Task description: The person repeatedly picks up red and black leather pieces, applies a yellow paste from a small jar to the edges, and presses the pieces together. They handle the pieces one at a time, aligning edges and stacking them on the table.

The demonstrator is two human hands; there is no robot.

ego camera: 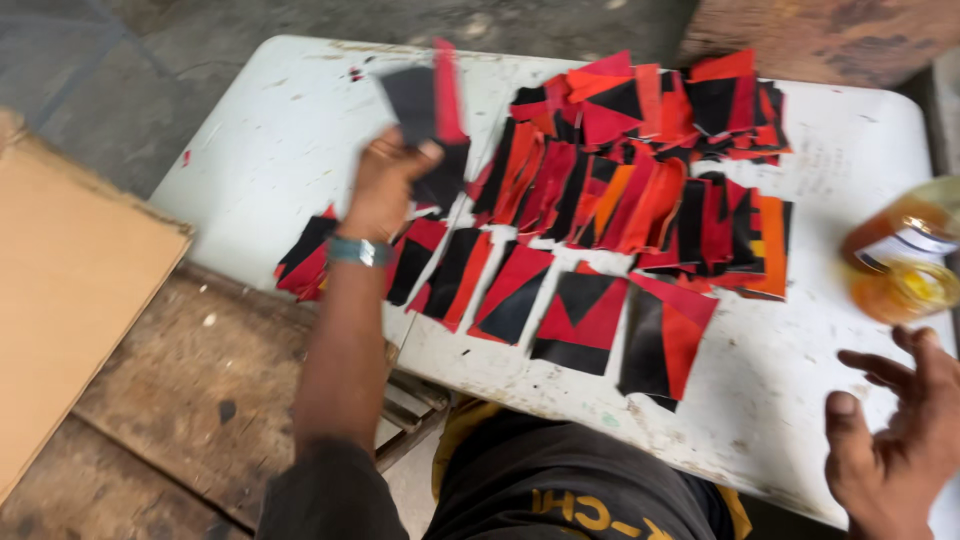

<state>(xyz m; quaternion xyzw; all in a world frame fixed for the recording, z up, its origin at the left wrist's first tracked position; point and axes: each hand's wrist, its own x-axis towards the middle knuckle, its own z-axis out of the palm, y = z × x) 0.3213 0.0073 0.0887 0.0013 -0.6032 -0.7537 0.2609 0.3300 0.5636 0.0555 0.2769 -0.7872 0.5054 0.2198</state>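
Overhead: scuffed white table (280, 140) on concrete floor, cardboard sheet (70, 290) at left. Left hand (385, 185) raised, pinching black-and-red fabric pieces (430, 105) above the laid-out rows (620, 200). Right hand (895, 430) open, empty, near amber jar (905, 265).

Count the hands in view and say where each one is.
2. The left hand is raised over the white table, holding black and red pieces. The right hand hovers open at the table's near right edge. None seem hidden.

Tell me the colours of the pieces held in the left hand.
Black and red pieces, in the left hand; head view.
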